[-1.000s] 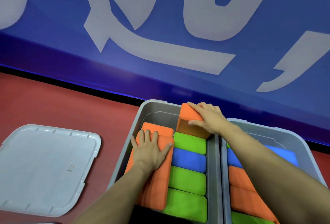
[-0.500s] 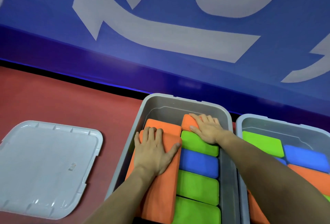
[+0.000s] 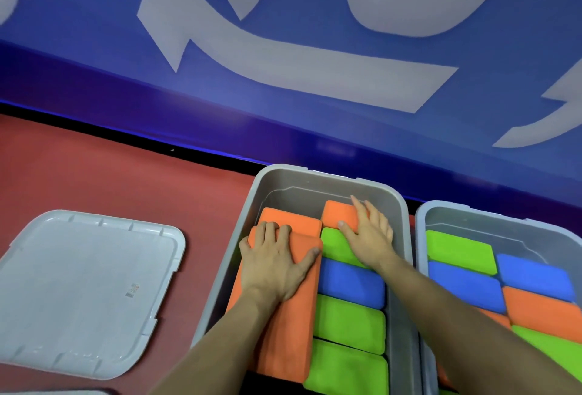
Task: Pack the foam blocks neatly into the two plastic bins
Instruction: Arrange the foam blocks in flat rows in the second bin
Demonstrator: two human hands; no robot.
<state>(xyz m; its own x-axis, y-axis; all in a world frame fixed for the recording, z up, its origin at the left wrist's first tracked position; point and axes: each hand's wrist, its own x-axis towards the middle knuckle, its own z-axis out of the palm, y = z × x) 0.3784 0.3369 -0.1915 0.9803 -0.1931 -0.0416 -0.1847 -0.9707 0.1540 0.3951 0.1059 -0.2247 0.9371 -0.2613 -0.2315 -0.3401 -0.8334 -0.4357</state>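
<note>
Two grey plastic bins stand side by side. In the left bin (image 3: 315, 183) a long orange foam block (image 3: 293, 325) lies along the left side, and my left hand (image 3: 277, 259) presses flat on its far end. To its right, green, blue and green blocks (image 3: 349, 319) form a column. My right hand (image 3: 368, 234) presses with straight fingers on a small orange block (image 3: 338, 215) at the far end of that column. Another orange block (image 3: 289, 221) lies beside it. The right bin (image 3: 491, 221) holds green, blue and orange blocks, partly hidden by my right forearm.
A grey bin lid (image 3: 78, 290) lies flat on the red table (image 3: 126, 180) to the left of the bins. A blue wall with large white shapes (image 3: 283, 63) rises just behind the table's far edge. Some space remains at the far end of both bins.
My right hand has pushed the small orange block down from a raised, tilted position until it lies level at the column's far end. My left hand stayed on the long orange block.
</note>
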